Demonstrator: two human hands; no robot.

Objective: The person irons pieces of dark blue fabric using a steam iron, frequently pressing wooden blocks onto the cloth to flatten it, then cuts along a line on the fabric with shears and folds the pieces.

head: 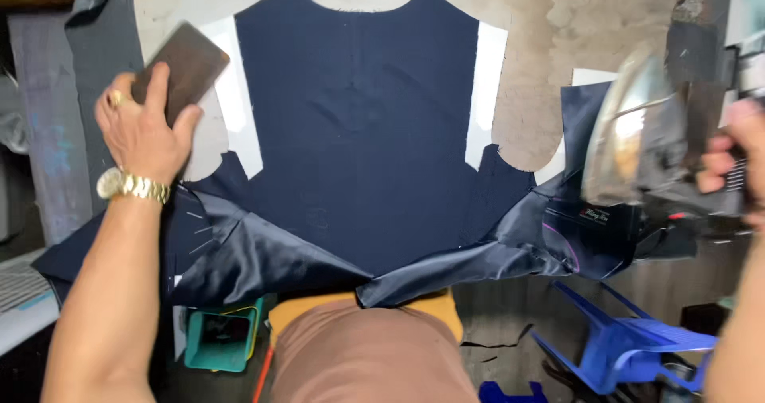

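A dark navy garment piece (358, 124) lies flat on a beige padded pressing board (550, 36), with white strips (486, 92) showing at both sides and shiny lining (263, 259) hanging over the near edge. My left hand (143, 128), with a gold ring and watch, grips a dark brown wooden block (187, 60) at the garment's left edge. My right hand (737, 160) holds the handle of a shiny metal iron (637, 132), blurred, raised over the garment's right side.
A blue plastic chair (629, 339) stands on the floor at the lower right. A teal box (223, 335) sits below the table's near edge on the left. Dark fabric hangs at the far left.
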